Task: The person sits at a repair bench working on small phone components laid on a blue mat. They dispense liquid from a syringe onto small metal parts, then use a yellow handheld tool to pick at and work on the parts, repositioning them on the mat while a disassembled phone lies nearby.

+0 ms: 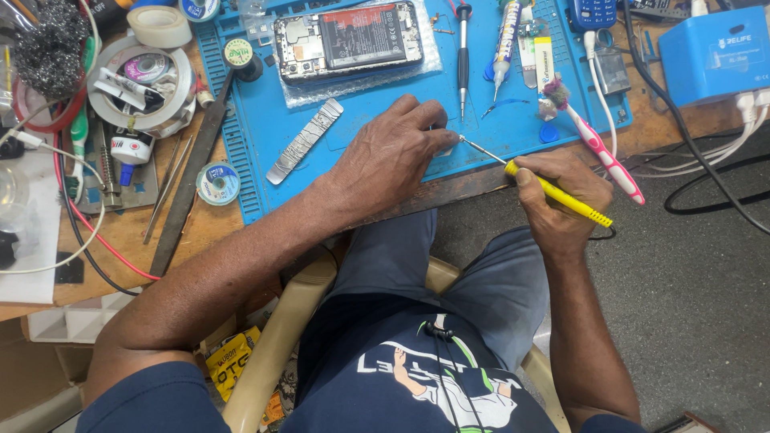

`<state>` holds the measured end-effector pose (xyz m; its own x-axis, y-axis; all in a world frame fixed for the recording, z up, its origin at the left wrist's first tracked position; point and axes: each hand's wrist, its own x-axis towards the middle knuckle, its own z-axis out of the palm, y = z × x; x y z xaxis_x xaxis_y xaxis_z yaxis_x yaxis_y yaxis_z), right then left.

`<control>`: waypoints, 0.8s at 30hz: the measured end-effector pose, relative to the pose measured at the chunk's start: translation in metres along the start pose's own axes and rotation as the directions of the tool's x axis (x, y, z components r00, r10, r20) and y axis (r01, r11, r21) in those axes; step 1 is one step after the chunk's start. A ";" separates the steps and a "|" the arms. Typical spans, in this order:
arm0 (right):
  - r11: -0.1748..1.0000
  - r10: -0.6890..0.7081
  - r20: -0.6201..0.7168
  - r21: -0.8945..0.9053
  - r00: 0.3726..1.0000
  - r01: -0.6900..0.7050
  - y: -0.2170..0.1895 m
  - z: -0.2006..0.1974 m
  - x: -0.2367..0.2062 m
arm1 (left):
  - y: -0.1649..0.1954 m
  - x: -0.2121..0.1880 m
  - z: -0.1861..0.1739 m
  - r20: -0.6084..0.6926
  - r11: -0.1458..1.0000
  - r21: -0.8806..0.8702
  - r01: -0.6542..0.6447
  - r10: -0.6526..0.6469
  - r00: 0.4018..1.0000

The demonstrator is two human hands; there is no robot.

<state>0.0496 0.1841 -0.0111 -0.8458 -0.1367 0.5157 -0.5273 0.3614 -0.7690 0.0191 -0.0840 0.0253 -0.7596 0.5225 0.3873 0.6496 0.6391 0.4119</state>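
L hand (391, 156) lies palm-down on the blue work mat (257, 140) near its front edge, fingers curled narrow & pressed down over something small; whatever's under them is hidden, can't make it out. R hand (561, 196) is closed round a yellow-handled soldering iron (561, 196), held pen-style, thin metal tip (480, 148) pointing left & ending right at the L fingertips (439, 128); the contact spot itself is covered by the fingers, so can't tell if tip touches a part or just the mat. Cord behind the handle mostly hidden by the R wrist. Farther back on the mat: opened phone (349, 38) w/ back off, lying flat on a clear plastic sheet, well apart from both hands. Black screwdriver (463, 56) lies beside the phone's right end, then a glue tube (505, 40), top cut off by the frame. Pink toothbrush (601, 152) lies slanting over the mat's right edge, near the R hand, not touching. Metal strip (305, 140) lies just left of the L hand. Left of the mat: long flat file (188, 184), tweezers (164, 188), tape rolls (156, 76), solder-wick spool (217, 183), all in clutter, small bits hard to tell apart. Blue box (714, 52) at far right, partly cut off.
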 end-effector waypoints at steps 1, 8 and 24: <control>1.000 -0.003 0.003 0.005 1.000 0.003 0.000 0.000 0.000 | 0.000 0.000 0.000 0.001 1.000 0.002 -0.001 0.001 1.000; 1.000 -0.005 -0.005 -0.019 1.000 0.005 0.000 0.000 0.000 | 0.000 0.000 0.001 0.003 1.000 0.009 0.003 -0.003 1.000; 1.000 -0.005 -0.027 0.017 1.000 0.005 0.005 -0.001 -0.003 | 0.001 0.000 0.001 0.011 1.000 0.007 0.003 -0.003 1.000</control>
<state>0.0499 0.1870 -0.0159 -0.8407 -0.1136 0.5294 -0.5331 0.3448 -0.7726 0.0199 -0.0827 0.0246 -0.7620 0.5263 0.3773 0.6469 0.6445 0.4075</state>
